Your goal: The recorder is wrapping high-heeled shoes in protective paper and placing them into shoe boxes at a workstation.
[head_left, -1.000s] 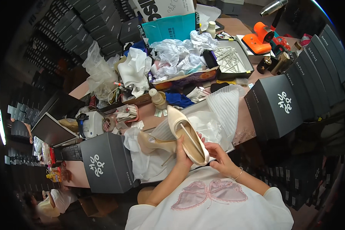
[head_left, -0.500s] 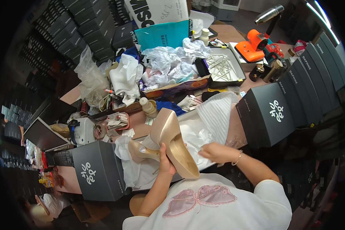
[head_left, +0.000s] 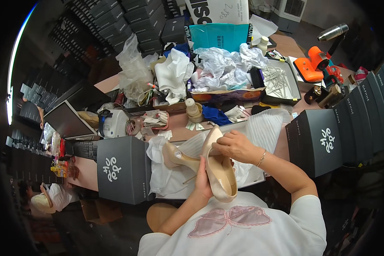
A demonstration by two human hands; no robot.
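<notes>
A beige satin high-heeled shoe [head_left: 226, 175] is held up in front of my chest, its insole facing up and the toe pointing away from me. My left hand [head_left: 204, 181] wraps its side near the middle. With bent fingers pressed together, my right hand [head_left: 237, 146] touches the opening at the toe end; anything inside those fingers is hidden. The matching shoe [head_left: 170, 154] lies just left of it on white tissue paper [head_left: 158, 177], in an open shoebox [head_left: 251, 182].
Dark shoeboxes flank the work spot, one at left [head_left: 123, 170] and a row at right [head_left: 315, 143]. Behind are a cream bottle [head_left: 193, 112], a carton of crumpled paper [head_left: 226, 94], a tray of white sticks [head_left: 296, 88] and an orange device [head_left: 310, 66].
My right hand has moved from beside the shoe onto its toe opening. The held shoe has turned so that its inside shows more. The whole view has shifted, with the bench appearing farther right.
</notes>
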